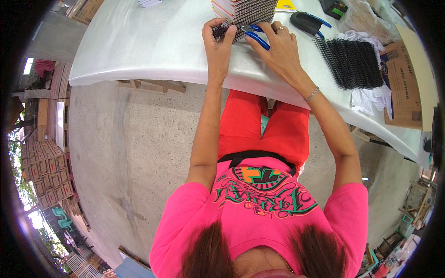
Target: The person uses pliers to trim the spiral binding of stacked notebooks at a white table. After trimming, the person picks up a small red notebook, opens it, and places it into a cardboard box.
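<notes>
At the table's near edge, my left hand [217, 51] is closed on black spiral binding coils [221, 30], pinched between thumb and fingers. My right hand [282, 51] grips small blue-handled cutting pliers [257, 39], whose jaws reach in among the coils beside my left fingers. Just beyond both hands stands a stack of spiral-bound notebooks [254, 11], its dark coil bindings facing me. What exactly lies between the jaws is too small to tell.
On the white-covered table [139, 46], a bundle of black coils [354, 64] lies to the right near a cardboard box [402, 88]. A black object [305, 22] and another blue-handled tool [320, 19] lie behind my right hand. Clear plastic bags [366, 21] sit farther back.
</notes>
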